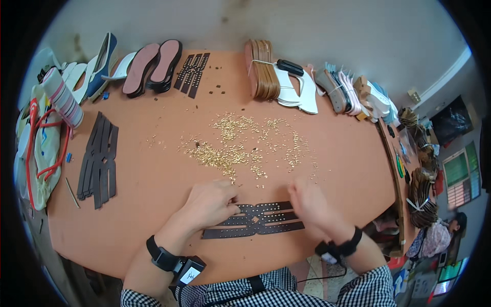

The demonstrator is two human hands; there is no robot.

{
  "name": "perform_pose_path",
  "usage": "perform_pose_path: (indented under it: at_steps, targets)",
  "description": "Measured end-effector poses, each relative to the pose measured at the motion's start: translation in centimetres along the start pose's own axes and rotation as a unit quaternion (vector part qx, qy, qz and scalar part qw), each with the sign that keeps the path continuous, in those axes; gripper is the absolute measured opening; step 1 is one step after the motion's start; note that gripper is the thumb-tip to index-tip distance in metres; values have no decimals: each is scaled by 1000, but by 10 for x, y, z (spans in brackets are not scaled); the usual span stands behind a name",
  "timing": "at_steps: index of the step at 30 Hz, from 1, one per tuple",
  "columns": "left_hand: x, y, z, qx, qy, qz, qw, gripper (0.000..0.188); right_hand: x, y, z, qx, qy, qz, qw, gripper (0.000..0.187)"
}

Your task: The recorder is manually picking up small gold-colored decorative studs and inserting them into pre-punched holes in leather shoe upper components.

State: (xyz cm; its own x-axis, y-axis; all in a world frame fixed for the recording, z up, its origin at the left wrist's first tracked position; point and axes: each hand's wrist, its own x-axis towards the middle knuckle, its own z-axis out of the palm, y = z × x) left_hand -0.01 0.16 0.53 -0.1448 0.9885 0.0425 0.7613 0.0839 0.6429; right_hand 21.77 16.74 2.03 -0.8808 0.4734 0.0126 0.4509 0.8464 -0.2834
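A dark brown strappy shoe upper (255,228) lies flat at the near middle of the table, its slit bands dotted with small studs and a little diamond opening at its centre. My left hand (210,203) is curled over the upper's left end, fingers closed at its edge. Above the right end, my right hand (308,204) is drawn into a pinch; it is slightly smeared, and whatever its fingertips hold is hidden. Just beyond both hands, many tiny gold studs (217,156) are strewn over the table.
Unstudded dark uppers (105,158) are stacked at left, near a thin metal rod (72,193) and a striped can (63,98). Along the back are pink-topped soles (166,64), a studded upper (192,74), a brown sole bundle (262,71) and white shoe parts (296,92). A person (434,238) sits far right.
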Motion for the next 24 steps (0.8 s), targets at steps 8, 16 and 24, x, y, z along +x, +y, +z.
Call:
perform_pose_path:
  at_steps: [8, 16, 24]
  targets:
    - [-2, -3, 5, 9, 14, 9, 1000, 19, -38, -66, 20, 68, -22, -41, 997, 11]
    - [-1, -5, 7, 12, 30, 27, 999, 20, -36, -65, 18, 50, -42, -44, 997, 11]
    - [-1, -4, 6, 4, 31, 21, 999, 20, -34, -69, 18, 23, -70, -40, 997, 11]
